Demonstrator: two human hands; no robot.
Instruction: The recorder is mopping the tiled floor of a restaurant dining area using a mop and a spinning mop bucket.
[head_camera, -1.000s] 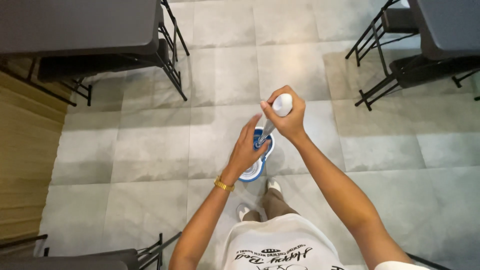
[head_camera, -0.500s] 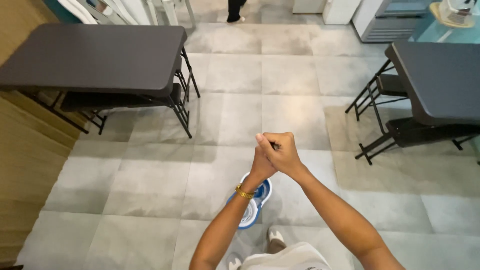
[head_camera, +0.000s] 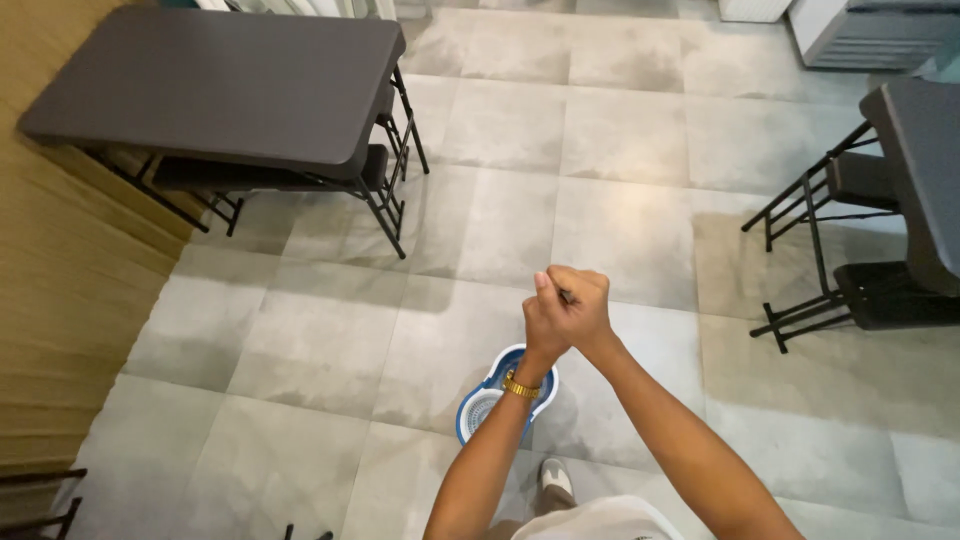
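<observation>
Below the clenched fingers sits the blue and white mop bucket (head_camera: 500, 400), directly under the wrists on the grey tiled floor (head_camera: 330, 340). The left hand (head_camera: 540, 322) and right hand (head_camera: 580, 300) are fisted together, wrapped, it seems, round a thin handle mostly hidden between them. Keeping that stacked grip upright over the bucket's round basket should steady the push.

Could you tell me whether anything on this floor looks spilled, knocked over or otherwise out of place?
Nothing stands out. The blue and white bucket stands upright on the grey tiled floor below the left hand and right hand, which are clasped together. The dark tables stand level; no puddle is clearly visible.
</observation>
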